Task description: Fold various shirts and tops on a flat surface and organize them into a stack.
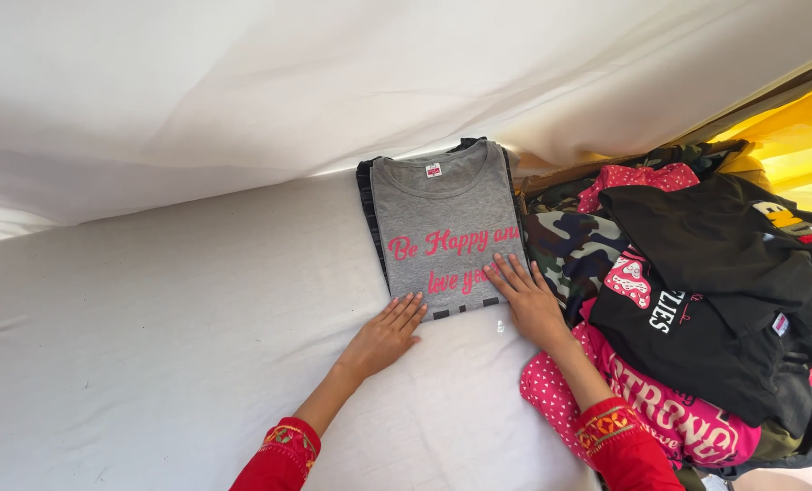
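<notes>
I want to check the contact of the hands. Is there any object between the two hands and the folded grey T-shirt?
Nothing visible is between them. The left hand touches the lower edge of the folded grey T-shirt, and the right hand lies flat on its lower right corner. The pile of clothes stays to the right side.

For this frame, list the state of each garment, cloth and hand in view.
Grey printed cotton T-shirt: folded flat, atop a dark striped garment.
Left hand: open, fingers at the shirt's lower edge.
Right hand: open, flat on the shirt's corner.
Heap of mixed clothes: unfolded, jumbled.
White sheet: spread, lightly wrinkled.
</notes>
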